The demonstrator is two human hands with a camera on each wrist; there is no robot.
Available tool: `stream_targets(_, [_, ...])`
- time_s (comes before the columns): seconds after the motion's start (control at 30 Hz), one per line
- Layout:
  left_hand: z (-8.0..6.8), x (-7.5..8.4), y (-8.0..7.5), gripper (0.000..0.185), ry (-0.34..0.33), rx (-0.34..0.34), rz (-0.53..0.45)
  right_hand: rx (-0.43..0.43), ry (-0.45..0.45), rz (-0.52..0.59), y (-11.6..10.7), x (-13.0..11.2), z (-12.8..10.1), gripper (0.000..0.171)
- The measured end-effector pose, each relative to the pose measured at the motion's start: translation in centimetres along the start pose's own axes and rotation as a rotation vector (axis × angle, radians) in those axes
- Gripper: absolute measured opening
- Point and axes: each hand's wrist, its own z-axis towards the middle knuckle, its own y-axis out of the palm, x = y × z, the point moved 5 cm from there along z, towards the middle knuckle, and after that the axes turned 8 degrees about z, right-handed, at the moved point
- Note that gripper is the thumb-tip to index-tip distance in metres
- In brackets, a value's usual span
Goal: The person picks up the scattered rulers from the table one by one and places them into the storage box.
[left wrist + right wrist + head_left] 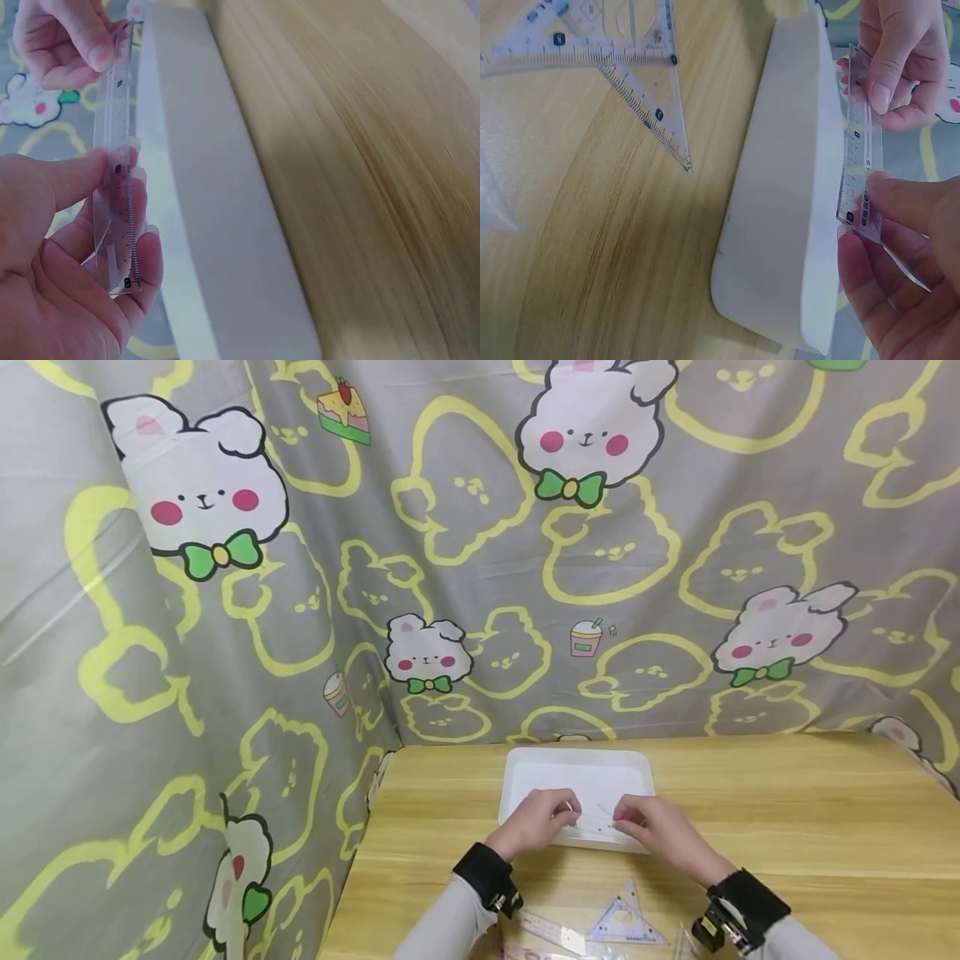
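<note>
Left hand (pixel 534 821): thumb and fingers pinch one end of a clear ruler (pixel 596 817); the grip is closed on it, with the thumb on one flat face and the fingers behind — plain in the left wrist view.
Right hand (pixel 660 828): thumb and fingers pinch the other end of the same ruler, a closed grip on it, seen close in the right wrist view.
Clear ruler: a short transparent strip with printed scale marks, held between the two hands just above the near edge of the white tray (pixel 573 768); whether it touches the rim I cannot tell.
White tray: shallow, rectangular with rounded corners, standing on the counter (pixel 787 827) at about its middle, just beyond the hands.
Set square (pixel 624 920): a clear triangle with a blue scale, lying flat on the counter near the person, between the two wrists — apart from the tray.
Second ruler (pixel 551 931): a longer clear one, lying flat just left of the set square, near the left wrist.
Wrists: each carries a black band with a small camera.
Counter: pale wood grain.
Backdrop (pixel 450 568): grey cloth printed with white rabbits and yellow outlines, hanging behind and to the left.
</note>
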Motion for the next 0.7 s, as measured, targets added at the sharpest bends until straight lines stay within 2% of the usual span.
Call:
stream_targets(0.13, [0.2,-1.2,0.2,0.011,0.001,-0.013,0.046,-0.049,0.009,0.016,1.1,0.7,0.9,0.016])
stream_targets(0.27, [0.4,-2.0,0.1,0.013,0.011,-0.049,0.149,-0.100,0.031,0.049,2.3,1.2,1.7,0.016])
stream_targets(0.37, [0.6,-2.3,-0.1,0.013,0.019,-0.083,0.218,-0.124,0.011,0.072,3.0,1.1,2.4,0.015])
stream_targets(0.53, [0.7,-2.9,-0.3,0.011,0.021,-0.116,0.242,-0.134,-0.036,0.072,4.1,0.9,3.6,0.016])
stream_targets(0.7, [0.5,-3.7,0.0,0.007,0.018,-0.139,0.214,-0.156,-0.025,0.059,5.4,1.1,4.5,0.015])
